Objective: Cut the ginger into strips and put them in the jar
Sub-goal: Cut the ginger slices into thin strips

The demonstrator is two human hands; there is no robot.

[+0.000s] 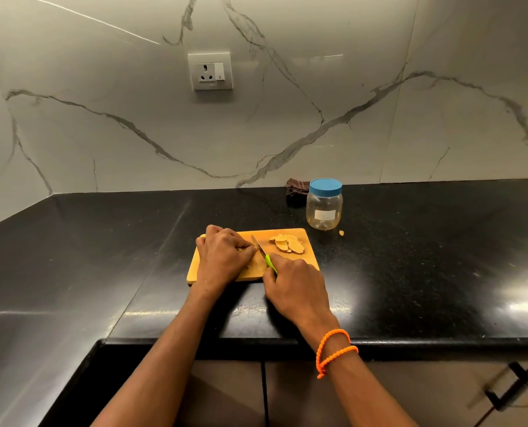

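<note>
My left hand (pixel 222 260) curls down on the ginger at the cutting board's (pixel 310 260) left side. My right hand (pixel 296 288) grips the green-handled knife (pixel 264 252), blade beside my fingertips. Ginger slices (pixel 287 243) lie near the board's far right corner; the lidded jar (pixel 324 204) stands just beyond.

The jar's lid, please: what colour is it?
Blue, on the clear jar; the lid shows best in the head view.

Green-handled knife (pixel 264 255) on a tan cutting board (pixel 310 257); at 1 o'clock, a blue-lidded clear jar (pixel 324 204); black counter (pixel 102 241); grey-veined white wall (pixel 287 118).
</note>
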